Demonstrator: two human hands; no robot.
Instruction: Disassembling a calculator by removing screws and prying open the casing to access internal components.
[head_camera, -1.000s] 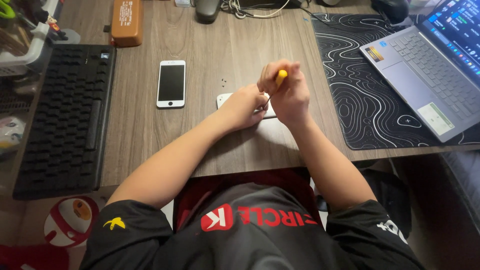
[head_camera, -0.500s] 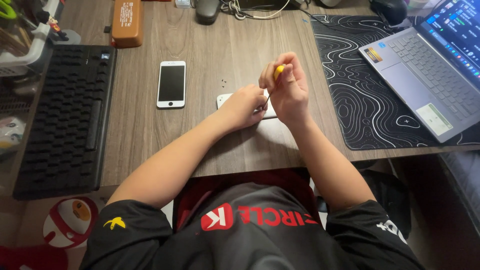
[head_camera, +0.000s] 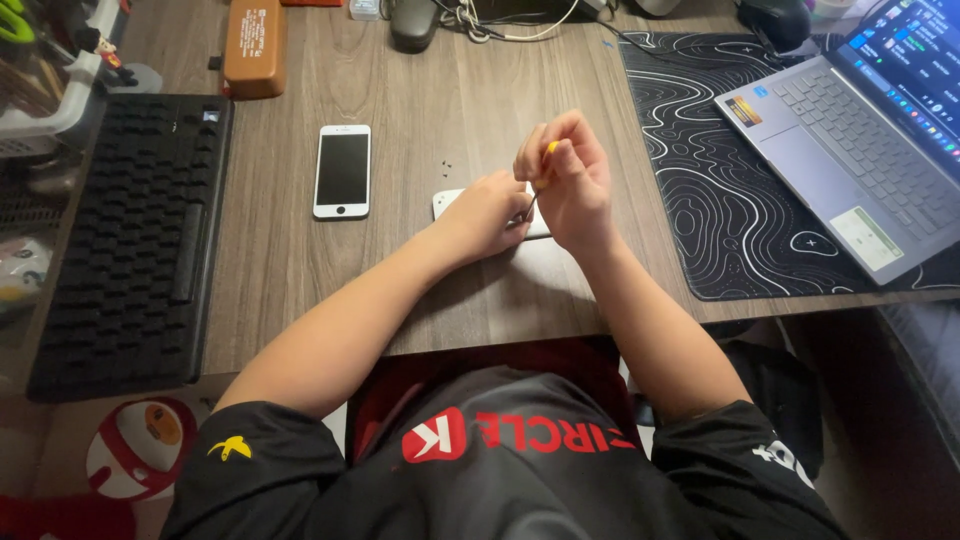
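Observation:
My right hand (head_camera: 570, 180) is closed around a small screwdriver with a yellow handle (head_camera: 549, 152), its thin shaft pointing down. Under the shaft lies a white phone body (head_camera: 447, 201), mostly hidden by my hands. My left hand (head_camera: 487, 212) presses on that white phone body and holds it to the wooden desk (head_camera: 450, 100). A white phone with a black screen (head_camera: 342, 170) lies face up to the left. A few tiny dark screws (head_camera: 444, 164) sit on the desk between the two phones.
A black keyboard (head_camera: 130, 230) lies at the left. A black patterned mat (head_camera: 720, 190) with an open laptop (head_camera: 860, 140) is at the right. An orange case (head_camera: 254, 45), a dark mouse (head_camera: 412, 20) and cables sit at the desk's far edge.
My right hand has lifted slightly and shifted a little with the screwdriver. The left hand stays on the white phone body.

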